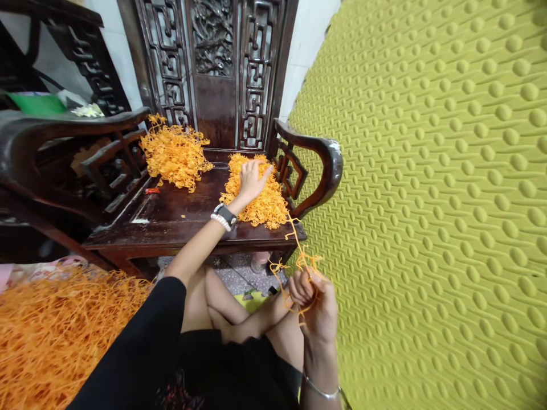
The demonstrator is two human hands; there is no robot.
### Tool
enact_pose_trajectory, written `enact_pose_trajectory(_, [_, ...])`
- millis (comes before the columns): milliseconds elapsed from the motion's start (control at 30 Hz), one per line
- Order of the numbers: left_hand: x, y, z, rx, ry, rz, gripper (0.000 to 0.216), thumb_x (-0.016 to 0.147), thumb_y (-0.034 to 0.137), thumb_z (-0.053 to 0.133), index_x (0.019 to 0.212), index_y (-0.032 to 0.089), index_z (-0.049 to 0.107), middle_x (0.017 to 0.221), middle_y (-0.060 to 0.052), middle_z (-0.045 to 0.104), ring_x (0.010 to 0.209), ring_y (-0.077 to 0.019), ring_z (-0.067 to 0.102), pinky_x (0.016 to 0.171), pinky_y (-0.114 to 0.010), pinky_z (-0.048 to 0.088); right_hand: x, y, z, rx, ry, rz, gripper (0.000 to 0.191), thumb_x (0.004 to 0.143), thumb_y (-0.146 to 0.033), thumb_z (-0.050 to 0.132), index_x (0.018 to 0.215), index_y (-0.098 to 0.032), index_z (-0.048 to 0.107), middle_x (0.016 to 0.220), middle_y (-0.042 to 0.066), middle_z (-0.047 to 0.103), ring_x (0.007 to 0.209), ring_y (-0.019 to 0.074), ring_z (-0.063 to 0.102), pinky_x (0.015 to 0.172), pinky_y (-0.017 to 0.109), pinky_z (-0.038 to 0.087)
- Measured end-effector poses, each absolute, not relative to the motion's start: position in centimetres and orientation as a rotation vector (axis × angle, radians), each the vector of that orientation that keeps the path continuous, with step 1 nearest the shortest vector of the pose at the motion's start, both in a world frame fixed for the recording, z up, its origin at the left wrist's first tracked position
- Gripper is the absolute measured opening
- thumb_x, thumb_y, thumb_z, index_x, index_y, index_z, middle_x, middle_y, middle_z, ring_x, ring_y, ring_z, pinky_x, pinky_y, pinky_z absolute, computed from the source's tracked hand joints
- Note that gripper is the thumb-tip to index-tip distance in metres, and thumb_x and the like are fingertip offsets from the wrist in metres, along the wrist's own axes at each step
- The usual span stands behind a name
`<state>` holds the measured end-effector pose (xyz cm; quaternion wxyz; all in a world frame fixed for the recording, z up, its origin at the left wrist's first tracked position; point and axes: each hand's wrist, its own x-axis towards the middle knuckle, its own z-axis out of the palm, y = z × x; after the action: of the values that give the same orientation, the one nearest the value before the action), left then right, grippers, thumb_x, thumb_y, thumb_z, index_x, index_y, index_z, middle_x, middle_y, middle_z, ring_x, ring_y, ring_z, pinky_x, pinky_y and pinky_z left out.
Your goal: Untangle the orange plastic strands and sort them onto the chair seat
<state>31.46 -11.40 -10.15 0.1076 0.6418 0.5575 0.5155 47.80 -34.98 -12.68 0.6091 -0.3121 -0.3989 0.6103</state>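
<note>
My left hand (254,181) rests on the right-hand pile of orange knotted strands (267,208), its fingers stretched out over the top. A black watch and a pale bead bracelet (223,221) circle that wrist. Down by my lap, my right hand (318,302) is closed around a thin orange strand (303,256), with curled ends sticking out above the fist. One length of the strand runs up from this fist to the edge of the pile. The fingers hide part of what the right hand holds.
Both piles sit on a dark carved wooden chair (171,232); the second orange pile (176,156) is at left. A small red wrapper (152,191) lies near it. A large orange heap (64,336) spreads at lower left. A yellow-green bumpy mat (427,199) stands at right.
</note>
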Motion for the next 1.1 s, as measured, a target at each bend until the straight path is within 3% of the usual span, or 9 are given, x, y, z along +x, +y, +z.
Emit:
enact_pose_trajectory(133, [31.2,-21.7,-11.8,1.626,0.908,1.573,0.046,0.099,0.051,0.028,0.124,0.018,0.049,0.125,-0.013,0.059,0.12,-0.0225,0.053,0.105,-0.04,0.039,46.1,-34.1,-13.4,-0.704,-0.934,1.471,0.039,0.079,-0.046,0.063,0.054,-0.02,0.048,0.053,-0.004,0.033,0.047,0.0099,0.026,0.042,0.024,0.024])
enact_pose_trajectory(267, [30.4,-33.4,-17.7,1.428,0.6,1.337,0.073,0.083,0.074,0.043,0.133,0.021,0.048,0.133,-0.012,0.054,0.123,-0.0283,0.05,0.103,-0.04,0.041,42.4,-33.7,-14.7,-0.644,-0.947,1.552,0.033,0.077,-0.052,0.066,0.068,-0.022,0.056,0.062,-0.003,0.045,0.054,0.0125,0.039,0.052,0.027,0.039])
enact_pose_trajectory(367, [29.4,-38.8,-22.1,1.249,0.832,1.181,0.065,0.075,0.07,0.06,0.116,0.02,0.06,0.104,-0.008,0.065,0.099,-0.0241,0.059,0.088,-0.034,0.048,39.2,-34.0,-16.0,-0.707,-1.041,1.656,0.029,0.08,-0.053,0.064,0.081,-0.024,0.061,0.073,-0.001,0.054,0.065,0.0147,0.051,0.065,0.029,0.046])
enact_pose_trajectory(467, [26.4,-41.8,-24.7,1.136,1.122,1.184,0.056,0.087,0.067,0.043,0.08,0.015,0.065,0.06,0.0,0.051,0.058,-0.0127,0.048,0.064,-0.027,0.043,36.8,-34.6,-17.3,-0.838,-1.152,1.674,0.029,0.079,-0.049,0.069,0.09,-0.023,0.065,0.09,0.002,0.064,0.085,0.0173,0.06,0.082,0.03,0.048])
enact_pose_trajectory(633, [18.2,-45.9,-25.8,0.781,1.51,1.475,0.058,0.073,0.072,0.055,0.075,0.014,0.059,0.051,0.008,0.028,0.047,-0.0075,0.023,0.047,-0.022,0.018,34.0,-35.9,-18.7,-0.729,-1.266,1.858,0.032,0.083,-0.047,0.067,0.108,-0.028,0.063,0.105,0.003,0.07,0.101,0.021,0.064,0.093,0.036,0.049])
enact_pose_trajectory(733, [13.9,-48.1,-26.0,0.664,1.636,1.592,0.05,0.07,0.065,0.062,0.075,0.016,0.055,0.051,0.009,0.027,0.046,-0.0071,0.021,0.047,-0.021,0.017,32.1,-37.0,-19.1,-0.626,-1.354,1.963,0.034,0.086,-0.048,0.063,0.114,-0.028,0.063,0.11,0.004,0.071,0.105,0.022,0.065,0.098,0.039,0.048])
enact_pose_trajectory(900, [7.7,-51.2,-27.1,0.393,2.193,1.76,0.041,0.077,0.056,0.046,0.085,0.017,0.056,0.057,0.004,0.038,0.052,-0.0122,0.037,0.054,-0.025,0.037,29.6,-38.3,-19.6,-0.51,-1.654,2.035,0.033,0.091,-0.048,0.057,0.108,-0.023,0.07,0.099,0.006,0.074,0.1,0.0222,0.068,0.101,0.04,0.047])
enact_pose_trajectory(1000, [4.6,-53.5,-28.4,0.234,2.504,1.684,0.049,0.073,0.049,0.055,0.107,0.014,0.053,0.082,-0.004,0.054,0.076,-0.021,0.054,0.078,-0.037,0.047,29.6,-38.5,-20.1,-0.52,-1.756,2.018,0.034,0.092,-0.049,0.054,0.104,-0.022,0.072,0.096,0.006,0.075,0.09,0.0211,0.07,0.091,0.037,0.053])
enact_pose_trajectory(1100, [3.0,-55.6,-29.7,0.247,2.887,1.269,0.06,0.079,0.049,0.052,0.123,0.007,0.051,0.105,-0.016,0.058,0.105,-0.0341,0.055,0.098,-0.051,0.041,31.2,-38.5,-20.1,-0.617,-1.919,1.836,0.034,0.093,-0.047,0.053,0.1,-0.021,0.073,0.093,0.007,0.075,0.089,0.0214,0.07,0.09,0.035,0.054])
